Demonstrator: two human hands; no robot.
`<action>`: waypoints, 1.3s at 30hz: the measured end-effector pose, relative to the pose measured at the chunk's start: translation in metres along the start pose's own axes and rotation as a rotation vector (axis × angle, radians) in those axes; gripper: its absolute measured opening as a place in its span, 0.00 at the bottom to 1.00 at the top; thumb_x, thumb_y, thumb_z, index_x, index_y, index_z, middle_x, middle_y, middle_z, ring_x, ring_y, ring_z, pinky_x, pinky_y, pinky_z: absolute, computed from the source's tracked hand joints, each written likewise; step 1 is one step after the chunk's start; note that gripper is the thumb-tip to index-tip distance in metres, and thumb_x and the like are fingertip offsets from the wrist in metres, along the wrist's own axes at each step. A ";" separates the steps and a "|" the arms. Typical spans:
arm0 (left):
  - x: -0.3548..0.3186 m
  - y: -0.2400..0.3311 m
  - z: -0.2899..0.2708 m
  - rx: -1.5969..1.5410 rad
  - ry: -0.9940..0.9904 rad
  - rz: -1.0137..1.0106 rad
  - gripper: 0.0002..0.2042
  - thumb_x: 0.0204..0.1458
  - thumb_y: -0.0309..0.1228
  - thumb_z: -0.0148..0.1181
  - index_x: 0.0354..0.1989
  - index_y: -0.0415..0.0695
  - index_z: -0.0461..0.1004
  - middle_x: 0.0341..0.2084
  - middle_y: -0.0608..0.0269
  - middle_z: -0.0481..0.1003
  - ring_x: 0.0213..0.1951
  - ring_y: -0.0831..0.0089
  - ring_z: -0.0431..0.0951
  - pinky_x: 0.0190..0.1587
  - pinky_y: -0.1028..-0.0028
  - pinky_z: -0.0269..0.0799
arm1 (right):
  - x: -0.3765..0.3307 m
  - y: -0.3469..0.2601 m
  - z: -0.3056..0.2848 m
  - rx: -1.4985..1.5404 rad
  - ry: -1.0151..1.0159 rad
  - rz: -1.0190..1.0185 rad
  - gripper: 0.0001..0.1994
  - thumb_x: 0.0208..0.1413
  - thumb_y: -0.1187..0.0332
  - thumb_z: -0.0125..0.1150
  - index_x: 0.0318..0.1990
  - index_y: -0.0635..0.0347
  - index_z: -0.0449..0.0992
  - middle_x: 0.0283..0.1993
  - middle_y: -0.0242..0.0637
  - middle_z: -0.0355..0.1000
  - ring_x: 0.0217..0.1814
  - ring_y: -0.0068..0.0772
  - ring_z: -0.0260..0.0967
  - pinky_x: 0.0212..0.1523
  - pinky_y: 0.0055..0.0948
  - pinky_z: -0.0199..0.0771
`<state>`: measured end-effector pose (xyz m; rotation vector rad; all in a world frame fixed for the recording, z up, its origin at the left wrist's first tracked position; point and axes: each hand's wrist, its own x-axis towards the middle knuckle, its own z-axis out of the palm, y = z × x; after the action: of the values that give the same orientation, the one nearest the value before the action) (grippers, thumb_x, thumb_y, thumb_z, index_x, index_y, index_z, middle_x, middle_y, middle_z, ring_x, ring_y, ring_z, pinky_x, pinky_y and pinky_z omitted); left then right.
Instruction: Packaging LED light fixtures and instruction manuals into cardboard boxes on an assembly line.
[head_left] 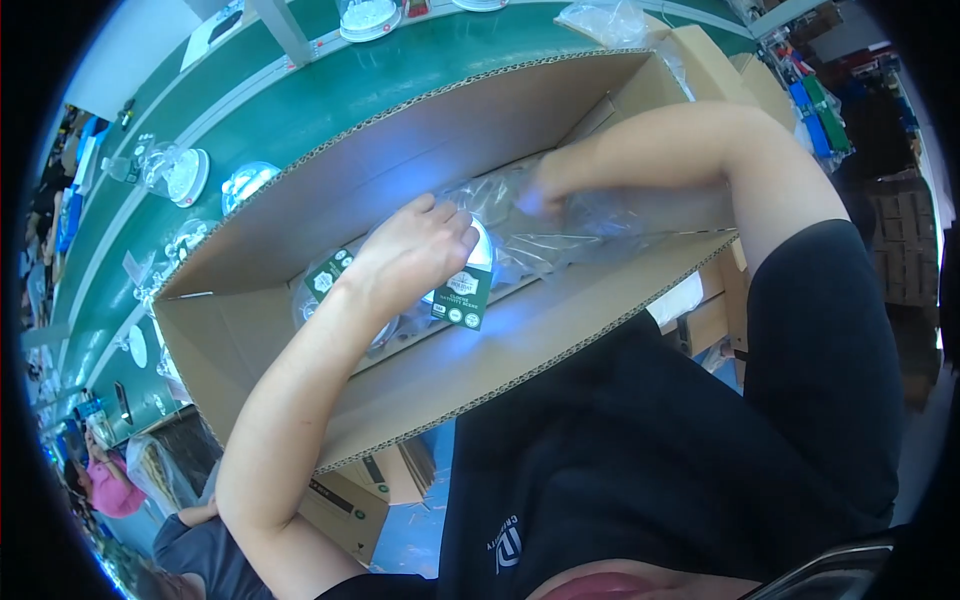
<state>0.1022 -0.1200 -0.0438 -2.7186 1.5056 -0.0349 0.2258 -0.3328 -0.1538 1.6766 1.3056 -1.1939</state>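
A long open cardboard box point(440, 135) lies in front of me, with both my hands inside it. My left hand point(415, 250) is closed, fingers curled over a white round item with a green tag point(482, 243); the hand hides most of it. The green printed tag point(463, 297) hangs below those fingers. Deeper in the box, to the right, my right hand point(545, 190) is blurred by motion at a clear plastic bag point(515, 235), and its fingers cannot be made out. Another green tag point(325, 277) shows beneath my left forearm, among clear wrapped things.
Beyond the box runs a green work surface point(330, 85) with several clear domes on white bases point(185, 178). Flattened cartons point(345, 515) stand below the box on the near side. Two other people, one in a pink top point(112, 490), are at the lower left.
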 end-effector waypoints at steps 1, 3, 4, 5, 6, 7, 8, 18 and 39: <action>0.002 -0.002 0.003 0.004 -0.001 0.006 0.05 0.46 0.23 0.58 0.32 0.43 0.75 0.32 0.63 0.76 0.42 0.68 0.77 0.47 0.70 0.69 | -0.004 0.009 -0.003 0.005 0.004 0.004 0.17 0.56 0.73 0.56 0.52 0.67 0.77 0.52 0.57 0.75 0.53 0.53 0.76 0.52 0.47 0.75; 0.008 -0.006 0.006 -0.053 0.027 0.022 0.05 0.47 0.22 0.57 0.33 0.43 0.75 0.33 0.62 0.76 0.42 0.67 0.77 0.47 0.69 0.70 | -0.015 0.025 -0.007 0.211 0.353 0.189 0.20 0.55 0.74 0.55 0.57 0.69 0.74 0.53 0.58 0.75 0.58 0.53 0.73 0.55 0.48 0.73; 0.009 -0.005 0.006 -0.050 -0.014 0.024 0.05 0.47 0.22 0.56 0.33 0.42 0.75 0.34 0.62 0.76 0.42 0.67 0.77 0.46 0.69 0.70 | -0.015 0.023 -0.005 0.199 0.356 0.187 0.20 0.56 0.76 0.53 0.57 0.70 0.73 0.55 0.59 0.74 0.58 0.55 0.73 0.56 0.48 0.73; 0.011 -0.005 0.008 -0.051 -0.017 0.037 0.05 0.47 0.22 0.56 0.33 0.42 0.75 0.34 0.62 0.76 0.42 0.67 0.77 0.46 0.69 0.70 | -0.015 0.024 -0.006 0.213 0.357 0.190 0.20 0.56 0.76 0.53 0.57 0.70 0.73 0.55 0.59 0.74 0.58 0.55 0.73 0.56 0.48 0.73; 0.013 -0.006 0.009 -0.056 -0.002 0.037 0.05 0.47 0.22 0.56 0.33 0.42 0.75 0.34 0.61 0.76 0.42 0.67 0.77 0.46 0.69 0.70 | -0.017 0.027 -0.008 0.129 0.248 0.139 0.19 0.57 0.74 0.52 0.57 0.70 0.73 0.55 0.58 0.74 0.57 0.55 0.73 0.56 0.48 0.73; 0.015 -0.005 0.008 -0.061 0.014 0.032 0.05 0.48 0.23 0.56 0.33 0.42 0.74 0.34 0.61 0.75 0.43 0.67 0.77 0.47 0.68 0.70 | -0.023 0.029 -0.012 0.042 0.139 0.086 0.19 0.59 0.72 0.52 0.56 0.70 0.73 0.55 0.58 0.74 0.57 0.55 0.73 0.56 0.48 0.73; 0.000 -0.005 0.012 -0.067 -0.031 0.008 0.05 0.48 0.23 0.56 0.33 0.42 0.74 0.34 0.61 0.75 0.43 0.67 0.77 0.47 0.68 0.70 | -0.019 0.016 -0.033 0.036 0.165 0.042 0.19 0.59 0.72 0.52 0.56 0.70 0.73 0.55 0.58 0.74 0.57 0.55 0.73 0.56 0.48 0.73; 0.005 -0.014 0.006 -0.128 -0.058 -0.064 0.13 0.48 0.26 0.61 0.44 0.43 0.75 0.43 0.57 0.75 0.46 0.62 0.76 0.49 0.64 0.69 | -0.203 0.024 -0.056 0.287 0.620 -0.312 0.13 0.65 0.66 0.53 0.48 0.65 0.78 0.45 0.49 0.78 0.48 0.53 0.75 0.50 0.45 0.74; -0.183 -0.418 -0.012 0.255 0.043 -1.384 0.15 0.56 0.28 0.50 0.51 0.48 0.76 0.51 0.57 0.77 0.54 0.54 0.76 0.53 0.56 0.73 | -0.186 0.092 -0.040 0.561 1.208 0.099 0.18 0.60 0.51 0.58 0.41 0.57 0.80 0.39 0.43 0.79 0.42 0.48 0.76 0.41 0.43 0.73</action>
<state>0.3587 0.2566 -0.0155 -2.8776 -0.5574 -0.2761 0.3114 -0.3822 0.0335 3.0720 1.5367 -0.4004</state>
